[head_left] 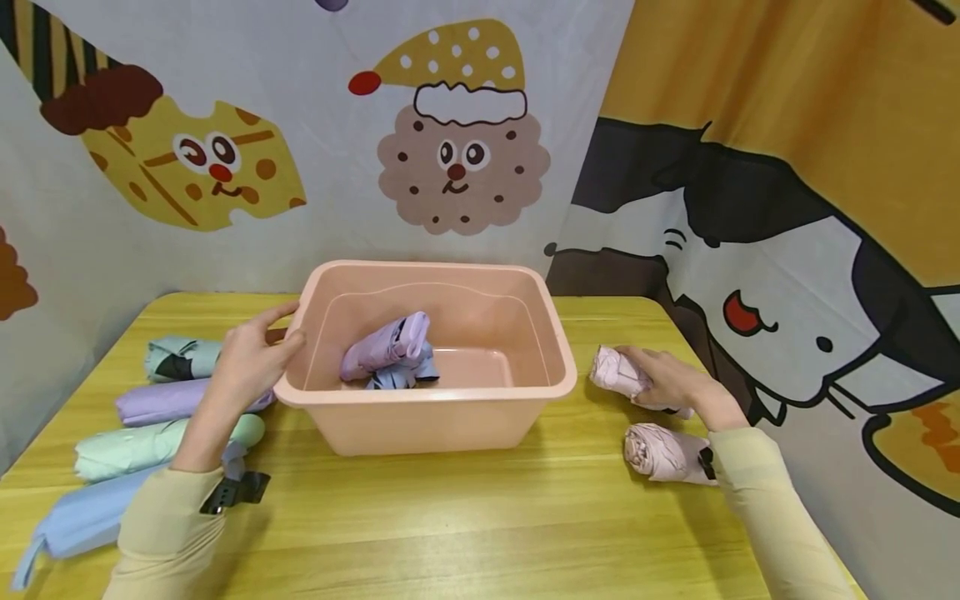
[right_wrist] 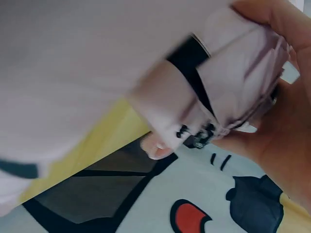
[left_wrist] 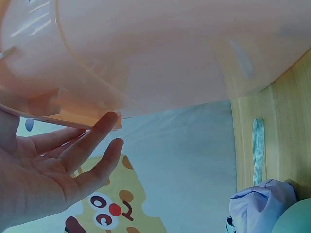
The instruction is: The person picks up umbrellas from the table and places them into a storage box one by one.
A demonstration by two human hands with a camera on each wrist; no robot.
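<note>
A pink plastic bin [head_left: 420, 425] stands mid-table with a folded purple umbrella [head_left: 381, 346] lying over a folded blue-grey umbrella [head_left: 405, 373] inside. At its left rim, my left hand [head_left: 258, 354] holds the edge; in the left wrist view its fingers [left_wrist: 99, 128] reach under the lip, while the thumb is mostly hidden. To the bin's right, my right hand [head_left: 667, 379] grips a folded pale pink umbrella [head_left: 618, 372], its black strap visible in the right wrist view. A second pale pink umbrella [head_left: 663, 452] lies nearer on the table.
Left of the bin, folded umbrellas lie in a row: teal [head_left: 197, 358], purple [head_left: 161, 403], mint green [head_left: 127, 450] and blue [head_left: 93, 512]. Some are partly behind my left arm. A printed cloth [head_left: 330, 192] hangs behind the wooden table [head_left: 450, 525].
</note>
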